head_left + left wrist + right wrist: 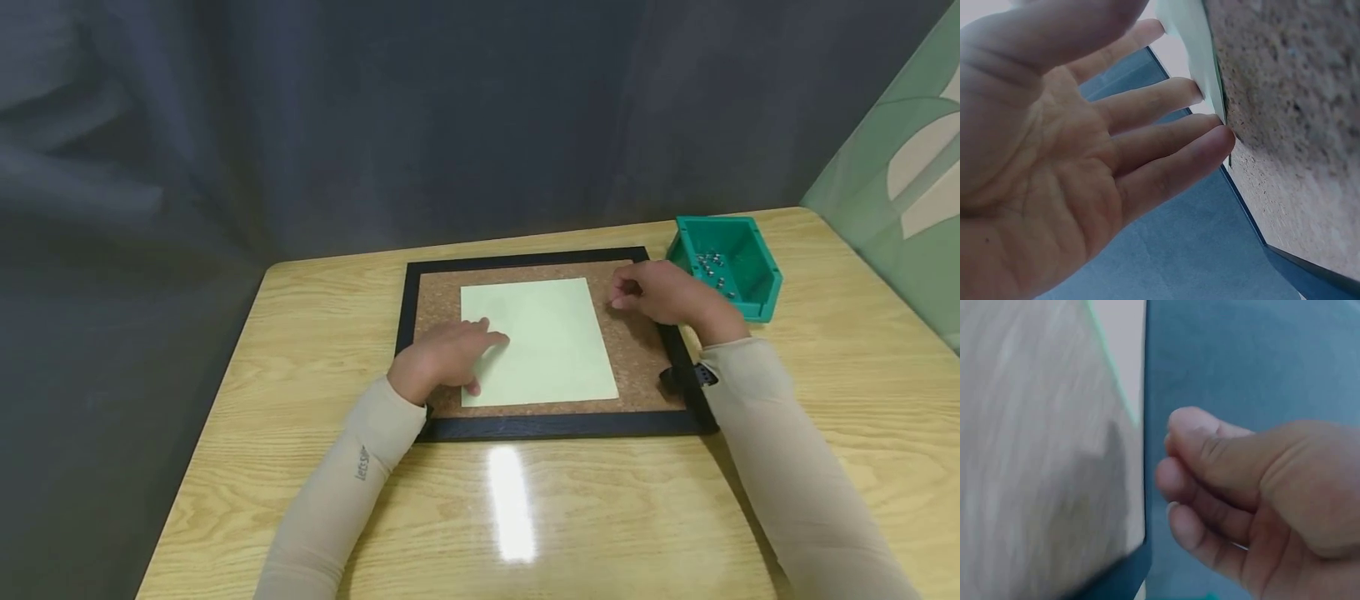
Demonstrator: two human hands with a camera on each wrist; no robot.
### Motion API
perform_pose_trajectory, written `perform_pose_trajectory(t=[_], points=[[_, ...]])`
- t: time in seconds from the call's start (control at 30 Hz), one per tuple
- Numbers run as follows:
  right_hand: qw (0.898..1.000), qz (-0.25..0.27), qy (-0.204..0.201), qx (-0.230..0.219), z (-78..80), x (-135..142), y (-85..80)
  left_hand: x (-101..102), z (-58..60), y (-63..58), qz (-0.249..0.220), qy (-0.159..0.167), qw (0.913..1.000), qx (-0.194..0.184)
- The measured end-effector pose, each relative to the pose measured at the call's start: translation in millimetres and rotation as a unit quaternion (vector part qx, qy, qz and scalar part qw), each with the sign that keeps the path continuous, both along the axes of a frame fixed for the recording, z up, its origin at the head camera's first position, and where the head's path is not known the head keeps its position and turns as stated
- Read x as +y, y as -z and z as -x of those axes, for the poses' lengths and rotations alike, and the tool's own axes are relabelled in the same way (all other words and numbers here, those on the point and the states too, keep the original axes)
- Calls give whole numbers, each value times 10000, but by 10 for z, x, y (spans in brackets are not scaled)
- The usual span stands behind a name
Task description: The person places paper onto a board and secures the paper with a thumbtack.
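Observation:
A pale green sheet of paper [551,350] lies on a black-framed corkboard [637,367]. My left hand [453,354] rests over the paper's left edge, fingers stretched out. In the left wrist view, the fingertips [1225,134] of that hand are right at the paper's edge, against the cork. Above the board's upper right part hovers my right hand [660,292], just right of the paper. Its thumb [1197,434] meets the index finger and the other fingers curl in; nothing shows between them.
Right of the board stands a green plastic bin [761,283] with several small shiny pins [712,265] inside. Everything sits on a light wooden table [300,350]. Dark sheeting [480,125] hangs behind the table.

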State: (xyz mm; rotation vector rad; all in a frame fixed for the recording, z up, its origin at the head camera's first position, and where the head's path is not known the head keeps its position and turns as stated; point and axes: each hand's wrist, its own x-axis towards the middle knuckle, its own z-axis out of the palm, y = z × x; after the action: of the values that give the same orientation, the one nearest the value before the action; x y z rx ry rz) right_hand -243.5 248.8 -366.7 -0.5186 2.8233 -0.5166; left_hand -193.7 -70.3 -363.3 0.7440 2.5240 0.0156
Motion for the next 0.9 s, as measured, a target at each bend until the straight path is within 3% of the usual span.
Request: perform_pose_trajectory(t=[0.17, 0.37, 0.6, 0.67, 0.77, 0.9], points=[[9966, 638, -525, -27, -96, -203, -77, 69, -26, 7, 38, 4, 10000, -25], [9885, 1352, -667, -155, -88, -391, -158, 145, -45, 32, 157, 21, 9998, -93], [9561, 2381, -894, -1456, 241, -833, -31, 144, -9, 29, 231, 35, 9997, -114], [9513, 2403, -872, -1724, 330, -962, 26, 153, 3, 25, 248, 77, 9996, -100], [9563, 2060, -902, -1867, 409, -1138, 75, 173, 6, 28, 248, 136, 9996, -59], [9679, 1552, -1082, -1652, 485, -1298, 99, 191, -1, 33, 269, 193, 9994, 21]])
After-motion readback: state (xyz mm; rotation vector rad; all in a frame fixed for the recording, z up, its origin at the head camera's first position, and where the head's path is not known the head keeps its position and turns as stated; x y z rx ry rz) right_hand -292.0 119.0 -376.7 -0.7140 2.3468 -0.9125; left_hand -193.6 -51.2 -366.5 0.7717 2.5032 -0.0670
